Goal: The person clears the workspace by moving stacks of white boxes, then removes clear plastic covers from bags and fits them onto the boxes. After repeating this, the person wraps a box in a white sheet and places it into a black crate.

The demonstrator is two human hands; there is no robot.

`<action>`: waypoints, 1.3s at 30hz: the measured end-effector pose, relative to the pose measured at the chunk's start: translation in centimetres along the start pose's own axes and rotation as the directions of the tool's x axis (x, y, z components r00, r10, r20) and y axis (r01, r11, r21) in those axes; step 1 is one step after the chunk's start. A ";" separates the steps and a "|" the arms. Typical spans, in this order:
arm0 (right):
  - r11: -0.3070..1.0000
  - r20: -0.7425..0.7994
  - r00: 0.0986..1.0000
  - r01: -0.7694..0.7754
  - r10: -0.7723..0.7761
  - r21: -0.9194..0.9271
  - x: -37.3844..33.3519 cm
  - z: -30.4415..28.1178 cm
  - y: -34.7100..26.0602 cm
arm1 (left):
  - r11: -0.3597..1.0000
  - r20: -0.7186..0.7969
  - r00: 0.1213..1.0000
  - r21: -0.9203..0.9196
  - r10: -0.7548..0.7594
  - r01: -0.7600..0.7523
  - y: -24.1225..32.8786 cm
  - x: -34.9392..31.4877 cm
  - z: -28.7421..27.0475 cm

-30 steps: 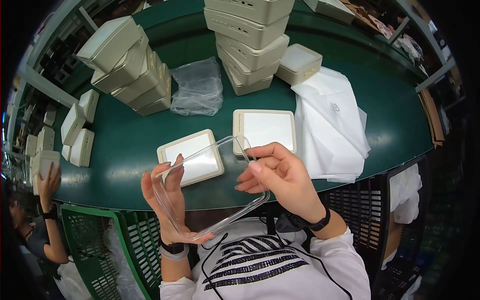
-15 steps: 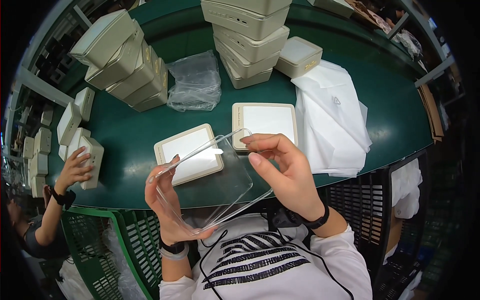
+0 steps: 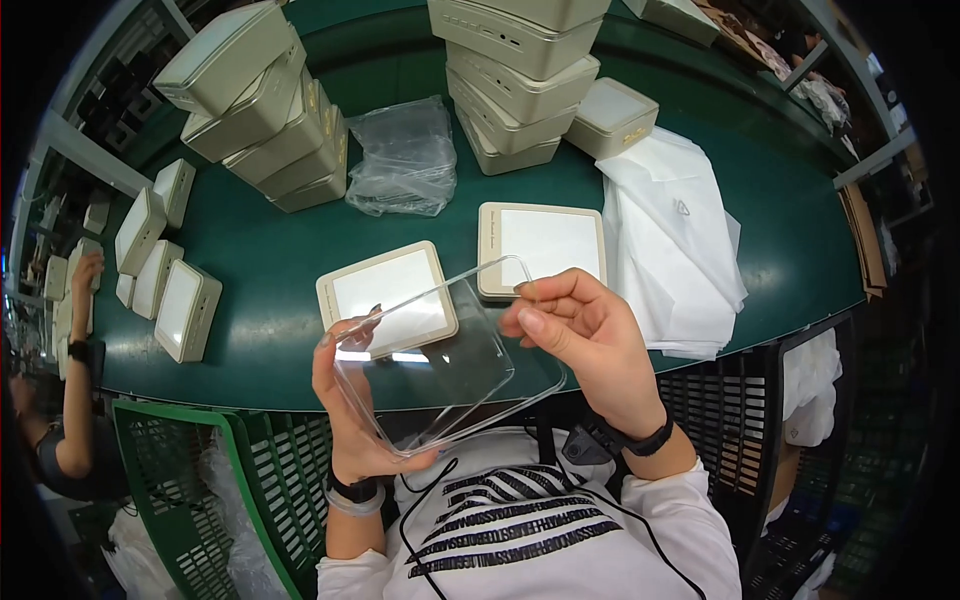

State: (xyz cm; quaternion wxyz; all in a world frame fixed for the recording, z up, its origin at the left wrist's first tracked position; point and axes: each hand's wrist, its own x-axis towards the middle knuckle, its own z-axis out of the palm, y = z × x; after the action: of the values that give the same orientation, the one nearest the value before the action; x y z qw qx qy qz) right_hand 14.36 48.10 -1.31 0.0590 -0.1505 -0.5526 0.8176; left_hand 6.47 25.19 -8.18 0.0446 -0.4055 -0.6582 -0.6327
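Note:
Between my hands, above the near edge of the table, is a clear plastic cover (image 3: 470, 375), shaped like a shallow open box and tilted. My left hand (image 3: 358, 400) wraps round its left side, thumb below and fingertips over the upper edge. With thumb and fingers pinched together, my right hand (image 3: 585, 330) grips its upper right rim. Just beyond the cover lie two cream devices with white top panels, the left device (image 3: 400, 290) partly seen through the plastic and the right device (image 3: 550, 240) flat beside it.
Stacked cream devices (image 3: 525, 85) rise at the back, with another stack (image 3: 260, 120) to the left. Clear plastic bags (image 3: 405, 155) lie between them; white bags (image 3: 670, 240) are at right. A green crate (image 3: 185, 430) and a black crate (image 3: 715, 430) flank me. A co-worker's arm (image 3: 78, 380) is far left.
The cover has turned slightly in my hands, and my right fingers have closed nearer its rim. The co-worker's hand has let go of a device and moved away to the far left.

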 end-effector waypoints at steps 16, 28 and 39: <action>0.893 0.110 0.986 0.163 -0.128 -0.420 -0.2 1.1 0.2 | 0.999 0.049 0.998 0.032 -0.029 0.027 -0.3 -0.4 0.6; 0.991 0.153 0.987 0.059 -0.040 -0.117 0.3 1.2 -2.0 | 0.994 -0.010 0.997 -0.077 -0.076 0.075 1.0 1.6 0.8; 0.998 0.134 0.990 0.042 -0.036 -0.047 1.4 1.4 -1.6 | 0.998 -0.056 0.997 -0.032 -0.048 0.046 0.8 1.5 1.1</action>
State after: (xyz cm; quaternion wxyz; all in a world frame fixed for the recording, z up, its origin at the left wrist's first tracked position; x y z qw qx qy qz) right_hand 12.51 47.83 0.41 0.0344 -0.0864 -0.5783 0.8105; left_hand 6.43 26.74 -6.89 0.0421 -0.3725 -0.6562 -0.6549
